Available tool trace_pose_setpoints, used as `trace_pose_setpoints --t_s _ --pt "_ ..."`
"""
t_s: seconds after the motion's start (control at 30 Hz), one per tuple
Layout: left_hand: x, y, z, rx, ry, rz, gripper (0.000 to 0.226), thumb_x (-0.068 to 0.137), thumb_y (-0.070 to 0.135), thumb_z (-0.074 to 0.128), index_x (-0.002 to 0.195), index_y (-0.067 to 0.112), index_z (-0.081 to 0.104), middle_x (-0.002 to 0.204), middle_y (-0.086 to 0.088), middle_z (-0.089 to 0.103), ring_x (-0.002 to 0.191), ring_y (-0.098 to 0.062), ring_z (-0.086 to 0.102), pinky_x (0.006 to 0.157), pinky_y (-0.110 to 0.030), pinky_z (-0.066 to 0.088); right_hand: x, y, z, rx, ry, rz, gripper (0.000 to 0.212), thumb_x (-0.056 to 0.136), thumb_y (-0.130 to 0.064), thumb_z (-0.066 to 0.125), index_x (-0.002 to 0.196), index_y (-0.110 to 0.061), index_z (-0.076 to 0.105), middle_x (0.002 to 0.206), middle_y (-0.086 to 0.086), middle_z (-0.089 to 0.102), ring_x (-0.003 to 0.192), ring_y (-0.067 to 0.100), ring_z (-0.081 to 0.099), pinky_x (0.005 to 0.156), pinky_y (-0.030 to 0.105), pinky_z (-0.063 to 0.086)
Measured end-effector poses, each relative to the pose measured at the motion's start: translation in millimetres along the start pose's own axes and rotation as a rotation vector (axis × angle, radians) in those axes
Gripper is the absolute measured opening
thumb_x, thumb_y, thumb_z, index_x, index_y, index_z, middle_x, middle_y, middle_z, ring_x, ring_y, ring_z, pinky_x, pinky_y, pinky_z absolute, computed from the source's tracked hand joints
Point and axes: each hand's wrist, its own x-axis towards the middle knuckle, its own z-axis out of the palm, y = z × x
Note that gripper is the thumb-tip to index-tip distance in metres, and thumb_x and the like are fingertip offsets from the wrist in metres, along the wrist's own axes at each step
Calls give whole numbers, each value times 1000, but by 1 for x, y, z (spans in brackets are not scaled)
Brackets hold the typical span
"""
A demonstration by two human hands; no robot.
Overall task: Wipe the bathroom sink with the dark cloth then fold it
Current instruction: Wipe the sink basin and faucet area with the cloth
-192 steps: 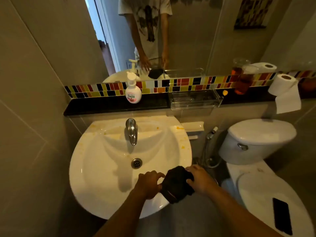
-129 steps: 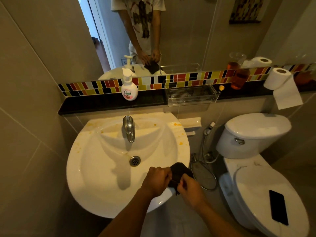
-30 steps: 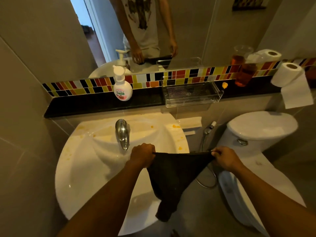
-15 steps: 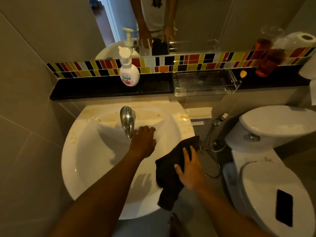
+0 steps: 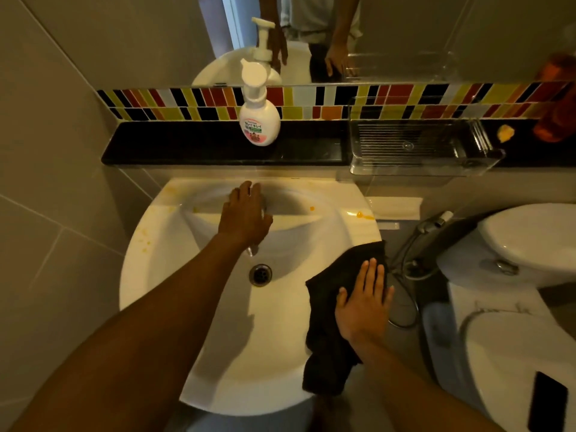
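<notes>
- In the left and middle of the frame we see our white sink (image 5: 174,275). It has small orange spots along its back edge and on its left rim, so we think the wiping is not done yet.
- In the upper middle, our left hand (image 5: 244,218) reaches over the tap. The tap is mostly hidden under it. We cannot tell if the fingers grip the tap or just rest on it.
- Above that hand, a soap bottle (image 5: 259,115) stands on the dark shelf.
- Below the hand, in the middle of the bowl, sits the drain (image 5: 260,275).
- To the right of the drain, the dark cloth (image 5: 335,294) lies on the right rim of the sink. Part of it hangs down over the front edge.
- The cloth's long side runs from the upper right down toward the bottom of the frame. Its top corner points up and right, and its loose end points down.
- Our right hand (image 5: 364,304) lies flat and wide on the cloth, fingers spread, pressing it onto the rim. It is not pinching it.
- The cloth looks soft, light and floppy. We think it will bunch up and slide easily on the smooth sink.
- For wiping, a flat palm on its middle should work. For folding, we would take it by two corners.
</notes>
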Motion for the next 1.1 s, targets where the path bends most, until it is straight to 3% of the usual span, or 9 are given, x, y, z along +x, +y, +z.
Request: trace_pose_setpoints --t_s 0.2,0.4,0.6,0.7,0.87,1.1 --pt "22 9 10 -118 83 -240 42 90 33 55 126 15 48 131 -12 48 107 -34 53 83 -41 48 64 -3 -20 -16 -11 -79 68 98 -47 20 151 -16 -8 161 4 -9 147 21 -12 120 49 6" --pt "18 11 11 -95 115 -232 39 93 30 49 129 13 47 131 -13 48 109 -34 52 87 -43 48 124 -8 -28 -47 -33 -205 64 98 -46 15 150 -20 -12 161 2 -14 146 19 -16 120 46 0" --pt "18 12 9 -87 96 -224 40 93 28 51 130 13 46 133 -13 46 110 -34 51 86 -41 48 180 -29 -33 -148 -29 -429 61 98 -46 15 149 -23 -8 162 -1 -1 147 16 -9 119 46 -7" --pt "17 12 9 -77 98 -222 39 92 29 51 129 14 47 132 -12 46 109 -34 52 84 -42 48 193 -35 -33 -159 -4 -454 60 98 -47 15 151 -24 -1 162 -1 5 148 16 -4 119 43 -7" --pt "16 14 8 -73 90 -243 40 91 29 52 129 16 47 132 -11 46 109 -34 52 86 -42 48 171 -28 -36 -92 -22 -400 59 100 -43 17 151 -21 -1 162 1 1 149 18 -5 121 44 -1" --pt "16 16 5 -93 70 -255 40 91 27 53 129 15 47 132 -12 45 110 -35 51 88 -44 48 57 25 -31 122 -49 -213 64 98 -44 28 149 -22 -3 162 1 2 148 19 -5 119 40 7"
